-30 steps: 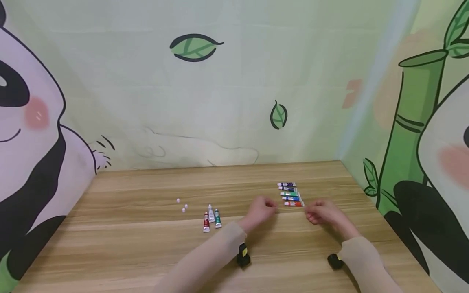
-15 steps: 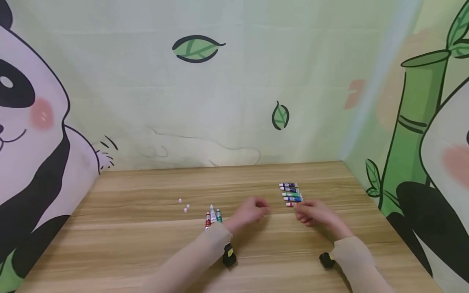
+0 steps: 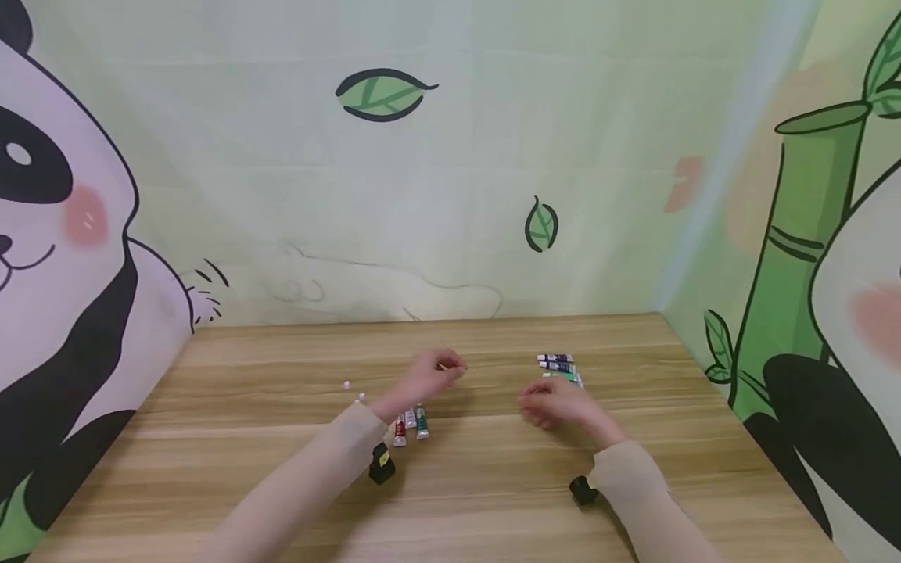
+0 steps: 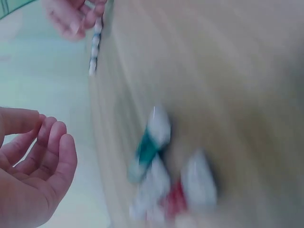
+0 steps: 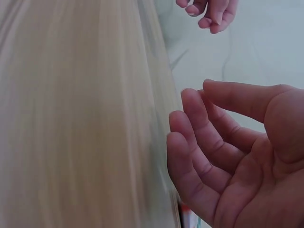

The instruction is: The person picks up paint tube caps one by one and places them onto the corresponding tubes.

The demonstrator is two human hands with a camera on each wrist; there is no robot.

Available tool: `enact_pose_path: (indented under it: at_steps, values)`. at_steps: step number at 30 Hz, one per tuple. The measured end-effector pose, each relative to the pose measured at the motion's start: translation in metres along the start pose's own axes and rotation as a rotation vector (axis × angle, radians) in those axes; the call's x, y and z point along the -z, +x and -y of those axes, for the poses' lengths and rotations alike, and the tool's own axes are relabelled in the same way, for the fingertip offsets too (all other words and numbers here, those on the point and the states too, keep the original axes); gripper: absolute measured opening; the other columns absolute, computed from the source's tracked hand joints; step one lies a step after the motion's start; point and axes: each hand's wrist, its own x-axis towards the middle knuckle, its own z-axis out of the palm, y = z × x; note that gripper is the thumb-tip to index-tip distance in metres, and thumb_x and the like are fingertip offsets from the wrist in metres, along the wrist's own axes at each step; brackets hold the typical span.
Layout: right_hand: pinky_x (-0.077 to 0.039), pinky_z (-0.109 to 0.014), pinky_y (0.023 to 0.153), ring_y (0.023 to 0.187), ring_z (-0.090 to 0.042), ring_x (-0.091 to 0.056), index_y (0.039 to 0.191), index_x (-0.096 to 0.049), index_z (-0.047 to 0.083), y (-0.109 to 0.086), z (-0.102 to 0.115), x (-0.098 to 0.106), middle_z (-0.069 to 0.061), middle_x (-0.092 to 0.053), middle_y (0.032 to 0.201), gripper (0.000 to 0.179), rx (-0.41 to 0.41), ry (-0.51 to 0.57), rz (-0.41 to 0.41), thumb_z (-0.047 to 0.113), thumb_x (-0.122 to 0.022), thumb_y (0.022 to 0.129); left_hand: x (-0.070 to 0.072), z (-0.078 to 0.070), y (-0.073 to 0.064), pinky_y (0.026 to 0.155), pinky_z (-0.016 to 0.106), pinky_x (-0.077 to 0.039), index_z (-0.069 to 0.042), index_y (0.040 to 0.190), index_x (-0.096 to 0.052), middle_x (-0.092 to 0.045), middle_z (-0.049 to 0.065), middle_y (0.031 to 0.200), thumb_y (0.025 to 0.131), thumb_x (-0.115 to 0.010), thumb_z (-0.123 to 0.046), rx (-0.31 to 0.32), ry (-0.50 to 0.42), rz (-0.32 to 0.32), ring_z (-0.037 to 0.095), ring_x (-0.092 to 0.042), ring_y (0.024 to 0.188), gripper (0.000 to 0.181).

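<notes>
A pale brown, wood-grained table (image 3: 486, 500) bears the small dark-green paint tube with a flat, pale crimped end (image 3: 421, 422). The beige-sleeved left forearm (image 3: 303, 477) slants up from the left of that dark-green tube and covers part of the things beside it. The bare left hand (image 3: 425, 379) hangs just beyond the tube, the bare right hand (image 3: 559, 403) well to its right. Each grip is loosely rounded, thumb tip close to the forefinger, with nothing visible in between.

Also right of the dark-green tube and farther back, slim paint tubes lie side by side: two dark purple-blue ones with white caps (image 3: 559, 367) and a bright-green one (image 3: 561, 377), partly hidden by the right hand. Close on its left are a silvery-white tube (image 3: 410, 420) and then a red one with a pale crimped end (image 3: 400, 432).

All the tubes should be light, soft-walled and rather slick; squeezing the belly could dent them. The firmer shoulder below the cap looks the best hold, or the thin crimp.

Smallest, left of the dark-green tube and farther back, are tiny round white beads (image 3: 347, 385), likely hard and quick to roll, needing a fingertip pinch.
</notes>
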Motion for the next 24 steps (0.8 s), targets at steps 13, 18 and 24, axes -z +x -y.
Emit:
enact_pose_path:
  at_steps: [13,18,24]
  values:
    - [-0.055,-0.03,0.065,0.07,-0.015,-0.063,0.111,-0.067,-0.005,0.015,0.02,-0.032,-0.005,-0.068,0.082,0.025,0.01,-0.011,0.023,0.015,-0.069,0.095,0.088,0.028,-0.033,0.075,0.035,-0.055,0.003,0.115,-0.066,-0.067,0.019,0.104,0.101,-0.06,-0.014,0.077,0.138,-0.165,0.028,-0.065,0.086,0.023]
    - [-0.058,-0.033,0.068,0.072,-0.017,-0.065,0.11,-0.068,-0.004,0.019,0.025,-0.041,-0.007,-0.069,0.083,0.025,0.016,-0.026,0.03,0.016,-0.07,0.094,0.114,0.04,-0.052,0.079,0.043,-0.055,0.004,0.117,-0.064,-0.065,0.023,0.109,0.102,-0.059,-0.014,0.112,0.143,-0.178,0.031,-0.064,0.091,0.024]
    - [-0.058,-0.034,0.069,0.075,-0.02,-0.066,0.108,-0.069,0.0,0.021,0.034,-0.042,-0.008,-0.069,0.087,0.024,0.014,-0.053,0.035,0.019,-0.072,0.094,0.138,0.047,-0.072,0.076,0.038,-0.054,0.006,0.118,-0.063,-0.065,0.024,0.109,0.102,-0.058,-0.013,0.115,0.154,-0.22,0.029,-0.063,0.089,0.025]
